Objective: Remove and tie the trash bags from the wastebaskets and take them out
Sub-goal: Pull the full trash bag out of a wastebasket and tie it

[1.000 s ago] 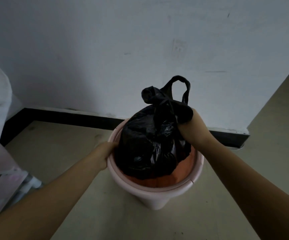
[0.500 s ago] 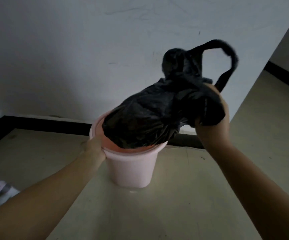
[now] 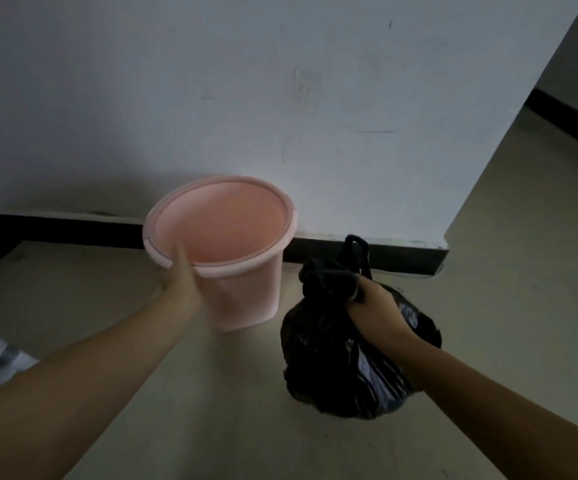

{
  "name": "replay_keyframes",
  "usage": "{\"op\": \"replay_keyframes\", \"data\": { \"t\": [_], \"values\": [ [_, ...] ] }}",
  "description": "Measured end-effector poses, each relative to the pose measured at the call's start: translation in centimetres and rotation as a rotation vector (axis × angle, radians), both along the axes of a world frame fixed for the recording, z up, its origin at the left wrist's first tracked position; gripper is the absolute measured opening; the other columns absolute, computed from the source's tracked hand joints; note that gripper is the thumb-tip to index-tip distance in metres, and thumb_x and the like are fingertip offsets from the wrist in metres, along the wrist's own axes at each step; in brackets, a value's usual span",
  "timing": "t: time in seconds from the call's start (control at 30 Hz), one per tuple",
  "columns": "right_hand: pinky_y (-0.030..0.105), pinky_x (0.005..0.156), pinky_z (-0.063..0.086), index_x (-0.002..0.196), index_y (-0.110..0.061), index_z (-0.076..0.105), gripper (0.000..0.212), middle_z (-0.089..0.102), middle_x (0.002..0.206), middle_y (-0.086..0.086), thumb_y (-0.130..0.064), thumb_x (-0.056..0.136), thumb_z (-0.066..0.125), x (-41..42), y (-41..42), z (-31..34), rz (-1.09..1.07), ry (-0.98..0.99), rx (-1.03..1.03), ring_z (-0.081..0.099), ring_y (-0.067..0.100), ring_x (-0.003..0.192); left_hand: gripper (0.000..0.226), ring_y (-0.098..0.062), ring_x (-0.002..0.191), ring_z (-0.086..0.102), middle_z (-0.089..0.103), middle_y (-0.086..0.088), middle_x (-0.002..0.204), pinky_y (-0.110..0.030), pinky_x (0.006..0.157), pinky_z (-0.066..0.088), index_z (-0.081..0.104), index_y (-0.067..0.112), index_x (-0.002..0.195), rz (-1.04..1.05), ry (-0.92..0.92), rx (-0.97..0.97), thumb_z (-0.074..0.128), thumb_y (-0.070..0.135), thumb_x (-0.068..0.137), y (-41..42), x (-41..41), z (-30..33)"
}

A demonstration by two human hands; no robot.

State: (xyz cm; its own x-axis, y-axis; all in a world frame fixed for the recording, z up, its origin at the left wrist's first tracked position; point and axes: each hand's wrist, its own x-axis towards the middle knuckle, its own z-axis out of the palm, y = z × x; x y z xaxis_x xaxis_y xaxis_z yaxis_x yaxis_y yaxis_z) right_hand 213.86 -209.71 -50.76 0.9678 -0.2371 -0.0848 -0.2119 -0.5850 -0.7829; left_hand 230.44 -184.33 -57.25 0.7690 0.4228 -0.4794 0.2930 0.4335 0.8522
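Pale wall (image 3: 211,81) fills most of my view, with a black baseboard (image 3: 72,230) along its foot and a beige floor (image 3: 211,393) below; the light is dim and the edges blur. At the far left a pale pinkish shape is cut off by the frame and I cannot tell what it is.

My left hand (image 3: 180,278) has the pink wastebasket (image 3: 246,292) by its near rim, thumb hooked over the edge, the other fingers hidden behind the wall of it. The basket is tilted, its mouth turned up and towards me, its long axis leaning away to the lower right; whether its base touches the floor I cannot tell.

My right hand (image 3: 374,306) is closed around the gathered neck of the black trash bag (image 3: 332,358), just right of the basket and outside it. The bag hangs long axis vertical, its handle loop (image 3: 356,244) sticking up above my fist, its lower right side hidden behind my forearm.
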Motion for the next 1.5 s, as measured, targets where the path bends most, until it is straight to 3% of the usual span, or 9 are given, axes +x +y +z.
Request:
{"op": "replay_keyframes", "data": {
  "t": [0.43, 0.57, 0.67, 0.8, 1.0, 1.17, 1.27, 1.37, 1.5],
  "values": [
    [0.027, 0.082, 0.056, 0.132, -0.022, 0.041, 0.045, 0.062, 0.115, 0.002, -0.026, 0.090, 0.056, -1.1, -1.2, -2.1, 0.253, 0.303, 0.197, 0.064, 0.014, 0.094, 0.041, -0.016, 0.104, 0.059, 0.060, -0.001, 0.113, -0.025, 0.077, 0.050, 0.049, 0.021, 0.126, -1.350, 0.010, 0.499, 0.060, 0.034, 0.088, -11.8, -12.3, 5.2],
    [0.030, 0.087, 0.046, 0.149, -0.027, 0.002, 0.080, 0.054, 0.130, 0.007, -0.035, 0.090, 0.055, -0.3, -2.4, -1.6, 0.043, 0.152, 0.056, 0.059, 0.025, 0.110, 0.018, -0.013, 0.077, 0.062, 0.062, 0.000, 0.077, -0.015, 0.061, 0.046, 0.067, 0.006, 0.102, -1.190, -0.157, 0.669, 0.052, 0.009, 0.092, -9.9, -10.4, 4.9],
    [0.038, 0.066, 0.049, 0.149, -0.023, -0.003, 0.079, 0.068, 0.095, 0.016, -0.032, 0.093, 0.052, 0.4, -4.3, -1.4, -0.133, 0.059, -0.058, 0.065, 0.031, 0.081, 0.012, -0.010, 0.069, 0.061, 0.063, -0.001, 0.071, -0.013, 0.059, 0.042, 0.068, 0.008, 0.086, -0.969, -0.248, 0.733, 0.056, 0.010, 0.090, -8.4, -8.9, 5.5],
    [0.034, 0.060, 0.046, 0.128, -0.012, 0.046, 0.037, 0.062, 0.078, 0.009, -0.019, 0.092, 0.048, 1.2, -6.2, -1.6, -0.169, 0.113, -0.226, 0.059, 0.026, 0.067, 0.020, -0.012, 0.097, 0.057, 0.064, 0.001, 0.101, -0.024, 0.084, 0.041, 0.065, 0.010, 0.105, -0.980, -0.341, 0.986, 0.056, 0.007, 0.087, -7.3, -7.9, 6.5],
    [0.035, 0.066, 0.040, 0.078, -0.009, 0.058, 0.016, 0.054, 0.070, 0.009, -0.020, 0.089, 0.057, 1.8, -5.7, 0.6, -0.210, -0.149, 0.253, 0.052, 0.023, 0.068, 0.039, -0.025, 0.110, 0.053, 0.052, -0.007, 0.115, -0.036, 0.090, 0.044, 0.059, 0.014, 0.114, -1.052, -0.521, 1.369, 0.043, -0.005, 0.084, -6.6, -7.6, 7.0],
    [0.028, 0.065, 0.046, 0.067, -0.023, 0.059, 0.026, 0.061, 0.066, -0.008, -0.015, 0.091, 0.054, 1.5, -4.9, 5.6, -0.185, -0.409, 0.699, 0.057, 0.008, 0.061, 0.046, -0.025, 0.110, 0.055, 0.054, -0.009, 0.126, -0.030, 0.086, 0.045, 0.055, 0.012, 0.122, -1.484, -0.203, 1.492, 0.052, -0.001, 0.078, -5.5, -6.5, 7.8],
    [0.030, 0.096, 0.046, 0.071, -0.018, 0.052, 0.020, 0.070, 0.109, -0.004, -0.016, 0.092, 0.052, 1.8, -5.0, 7.2, -0.158, -0.458, 0.987, 0.063, 0.007, 0.106, 0.018, -0.024, 0.075, 0.053, 0.061, -0.012, 0.090, -0.030, 0.063, 0.039, 0.059, -0.001, 0.099, -1.768, 0.090, 1.641, 0.051, 0.003, 0.083, -5.0, -7.1, 8.3],
    [0.036, 0.100, 0.045, 0.086, -0.009, 0.056, 0.013, 0.071, 0.108, 0.006, -0.018, 0.091, 0.049, 2.0, -4.9, 7.2, -0.122, -0.419, 1.122, 0.063, 0.018, 0.112, 0.021, -0.022, 0.060, 0.048, 0.056, -0.009, 0.073, -0.029, 0.053, 0.035, 0.057, 0.002, 0.074, -1.640, 0.146, 1.844, 0.043, 0.005, 0.089, -4.4, -7.3, 8.2],
    [0.020, 0.067, 0.053, 0.083, -0.008, 0.063, 0.016, 0.070, 0.070, 0.003, -0.014, 0.092, 0.052, 1.5, -3.0, 5.9, 0.030, -0.303, 0.851, 0.065, 0.013, 0.070, 0.026, -0.028, 0.098, 0.062, 0.070, -0.007, 0.105, -0.033, 0.078, 0.048, 0.068, 0.020, 0.108, -1.267, -0.320, 1.615, 0.052, 0.031, 0.092, -5.9, -7.8, 9.9]
  ]
}}
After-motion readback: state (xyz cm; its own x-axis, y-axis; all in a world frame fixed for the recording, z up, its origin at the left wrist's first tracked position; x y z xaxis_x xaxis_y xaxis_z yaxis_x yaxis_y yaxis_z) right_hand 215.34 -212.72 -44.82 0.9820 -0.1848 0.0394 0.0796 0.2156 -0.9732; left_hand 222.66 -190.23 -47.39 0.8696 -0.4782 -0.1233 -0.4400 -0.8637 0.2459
